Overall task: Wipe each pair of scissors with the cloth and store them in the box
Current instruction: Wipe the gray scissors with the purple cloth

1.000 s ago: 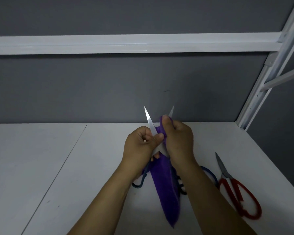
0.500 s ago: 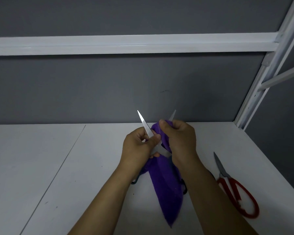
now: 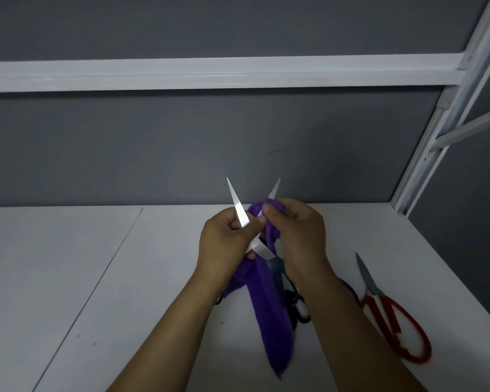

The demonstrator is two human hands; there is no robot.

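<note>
**A:** Where were the blue-handled scissors [image 3: 239, 213] found?

**B:** They were held up above the middle of the tabletop [image 3: 96, 278], toward its back edge, with the blades spread and pointed upward. One blade was gripped in the curled fingers of the left hand [image 3: 224, 244]. The other was wrapped in the purple cloth [image 3: 269, 312], which was pinched round it by the right hand [image 3: 300, 236]. The tail of the cloth was left hanging toward the front edge.

**A:** What had been altered in the last second?

**B:** Very little. Half a second before, the blades had been spread somewhat wider, and they had since been brought slightly closer. Both grips were kept throughout. The wipe of this pair was therefore judged to be still under way, with only one blade covered and nothing yet ready to be stored.

**A:** And the other pairs?

**B:** The red-handled scissors [image 3: 382, 305] were left closed near the right edge of the tabletop, well apart from the hands. The black-handled scissors [image 3: 293, 299] were partly hidden beneath the right forearm, between the cloth and the red pair. The box was not seen anywhere.

**A:** Was any writing made out?

**B:** None could be read. No brand or label was made out on the blades, the handles or the cloth.
</note>
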